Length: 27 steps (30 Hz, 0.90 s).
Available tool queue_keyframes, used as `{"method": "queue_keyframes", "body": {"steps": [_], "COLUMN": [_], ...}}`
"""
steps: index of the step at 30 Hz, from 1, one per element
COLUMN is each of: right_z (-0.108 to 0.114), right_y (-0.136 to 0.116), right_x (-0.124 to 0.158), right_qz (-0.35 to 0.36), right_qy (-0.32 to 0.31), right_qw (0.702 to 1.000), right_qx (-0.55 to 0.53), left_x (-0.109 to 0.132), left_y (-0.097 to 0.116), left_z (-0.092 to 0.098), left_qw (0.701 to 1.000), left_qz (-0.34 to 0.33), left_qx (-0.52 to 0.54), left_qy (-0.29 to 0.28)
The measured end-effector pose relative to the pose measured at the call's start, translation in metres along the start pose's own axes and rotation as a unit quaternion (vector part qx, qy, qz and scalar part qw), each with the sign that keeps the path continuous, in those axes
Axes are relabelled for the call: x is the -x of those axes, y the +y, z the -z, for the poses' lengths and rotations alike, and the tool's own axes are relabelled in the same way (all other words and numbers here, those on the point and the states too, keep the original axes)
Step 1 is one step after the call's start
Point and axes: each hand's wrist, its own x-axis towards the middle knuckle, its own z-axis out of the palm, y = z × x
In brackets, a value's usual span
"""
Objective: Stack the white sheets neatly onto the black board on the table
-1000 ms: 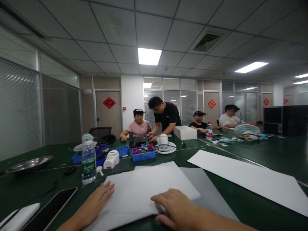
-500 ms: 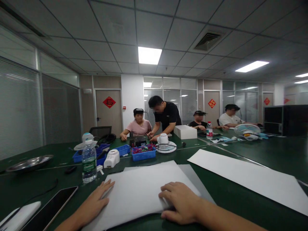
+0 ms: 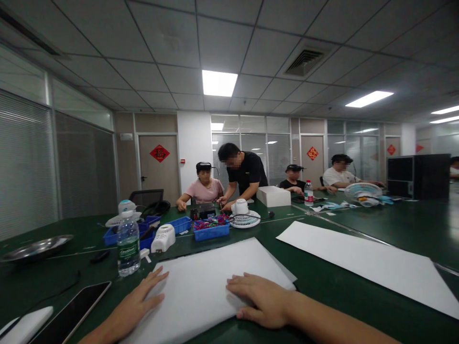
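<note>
White sheets of paper (image 3: 204, 277) lie in a loose stack on the green table in front of me. Along the stack's left edge rests my left hand (image 3: 139, 301), its fingers stretched out and apart. My right hand (image 3: 260, 298) lies over the right part of the sheets, fingers extended and thumb near the front edge; it is open as well. A corner of a lower sheet juts out slightly at the right, beyond the top one.
A water bottle (image 3: 128, 246) stands left of the paper, with a phone (image 3: 71, 313) nearer me. Ahead are a blue bin of wires (image 3: 211, 232), a white fan (image 3: 245, 219) and co-workers. A long white sheet (image 3: 358, 263) lies to the right.
The lower sheet that stuck out far to the right now lies mostly under the top one. My right hand has moved a little left. My view has shifted slightly.
</note>
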Motion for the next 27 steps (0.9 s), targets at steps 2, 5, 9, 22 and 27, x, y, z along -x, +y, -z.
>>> {"method": "queue_keyframes", "body": {"steps": [2, 5, 9, 22, 27], "right_z": [-0.002, 0.002, 0.018, 0.043, 0.053], "right_y": [0.001, 0.009, 0.043, 0.135, 0.17], "right_x": [0.001, 0.002, 0.008, 0.037, 0.079], "right_qz": [-0.009, -0.02, -0.164, -0.339, -0.424], "right_qy": [0.015, 0.035, 0.13, 0.169, 0.17], "right_qw": [1.0, 0.999, 0.97, 0.909, 0.867], "right_qx": [-0.012, 0.017, 0.125, 0.171, 0.2], "left_x": [-0.001, -0.002, -0.003, -0.001, -0.002], "left_y": [0.001, 0.002, 0.002, 0.019, 0.018], "left_z": [0.001, 0.002, 0.001, 0.01, 0.01], "left_qw": [1.0, 1.0, 1.0, 0.999, 0.999], "left_qz": [-0.001, 0.001, 0.001, 0.009, 0.011], "left_qx": [-0.007, -0.014, -0.016, -0.042, -0.046], "left_qy": [-0.011, -0.02, -0.018, -0.014, -0.006]}}
